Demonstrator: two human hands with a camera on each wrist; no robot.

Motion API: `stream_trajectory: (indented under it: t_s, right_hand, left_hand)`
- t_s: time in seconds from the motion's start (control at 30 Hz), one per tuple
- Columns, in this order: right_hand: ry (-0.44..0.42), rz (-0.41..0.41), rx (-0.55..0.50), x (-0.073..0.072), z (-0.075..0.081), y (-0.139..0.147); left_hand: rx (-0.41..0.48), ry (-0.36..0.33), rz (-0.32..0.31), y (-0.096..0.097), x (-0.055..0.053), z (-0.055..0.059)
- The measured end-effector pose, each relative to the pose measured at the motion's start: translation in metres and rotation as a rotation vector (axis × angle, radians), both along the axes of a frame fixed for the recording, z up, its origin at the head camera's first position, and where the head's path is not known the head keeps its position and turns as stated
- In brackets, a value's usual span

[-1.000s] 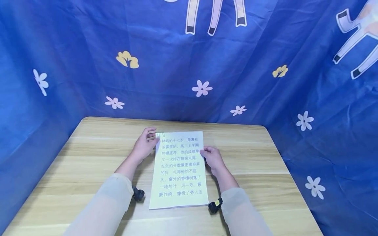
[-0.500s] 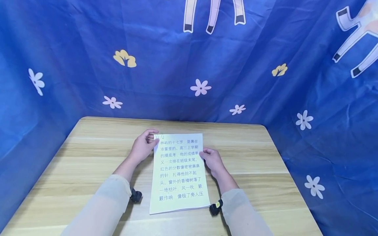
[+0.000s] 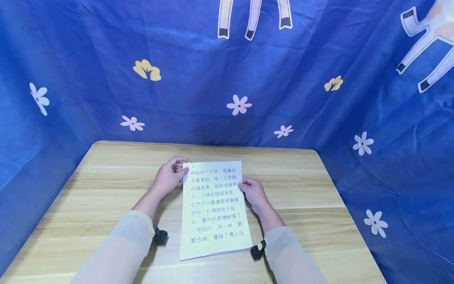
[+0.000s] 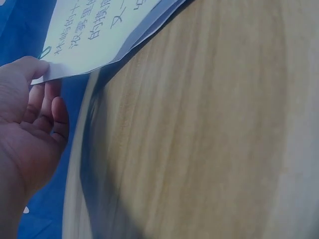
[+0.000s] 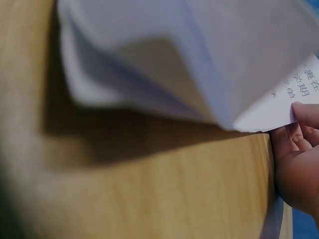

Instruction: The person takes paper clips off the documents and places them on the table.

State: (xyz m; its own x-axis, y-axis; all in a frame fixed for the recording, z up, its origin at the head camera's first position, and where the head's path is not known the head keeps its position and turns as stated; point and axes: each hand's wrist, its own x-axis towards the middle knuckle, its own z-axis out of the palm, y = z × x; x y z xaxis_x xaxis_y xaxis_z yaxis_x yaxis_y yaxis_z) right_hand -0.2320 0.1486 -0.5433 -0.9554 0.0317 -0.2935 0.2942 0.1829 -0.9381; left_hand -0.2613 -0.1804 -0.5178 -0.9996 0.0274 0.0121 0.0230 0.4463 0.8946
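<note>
Between both hands is a stack of paper sheets [image 3: 216, 209] printed with large Chinese characters, raised off the table and tilted. At its top left corner, the left hand [image 3: 169, 176] pinches the sheets, thumb on the front and fingers behind. Paper clips [image 3: 192, 165] sit on the top edge by that thumb; one clip [image 4: 45, 53] also shows in the left wrist view. The right hand [image 3: 253, 192] pinches the right edge, its thumb on the printed face. In the right wrist view, the lower sheets [image 5: 134, 59] hang slightly apart and blurred, near the camera.
The wood-grain table [image 3: 301, 221] extends on both sides of the paper. A blue curtain [image 3: 198, 86] with flower and animal prints encloses the back and sides. Small black cameras [image 3: 160, 236] are strapped to both wrists.
The sheets have shifted slightly left and down in the head view, with both hands still holding them. Their bottom edge appears nearer to the camera.
</note>
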Motion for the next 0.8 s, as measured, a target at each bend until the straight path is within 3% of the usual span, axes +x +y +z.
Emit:
stream_trajectory:
  t_s: [0.43,0.6,0.8]
  right_hand:
    - [0.008,0.029,0.006,0.001,-0.001,0.001]
    - [0.015,0.035,0.006,0.000,-0.002,0.002]
    - [0.018,0.044,-0.001,0.001,-0.001,0.004]
  left_hand:
    - [-0.081,0.042,-0.003,-0.011,0.002,0.004]
    - [-0.067,0.061,0.005,-0.019,-0.002,0.006]
    - [-0.118,0.091,-0.004,-0.036,-0.008,0.007]
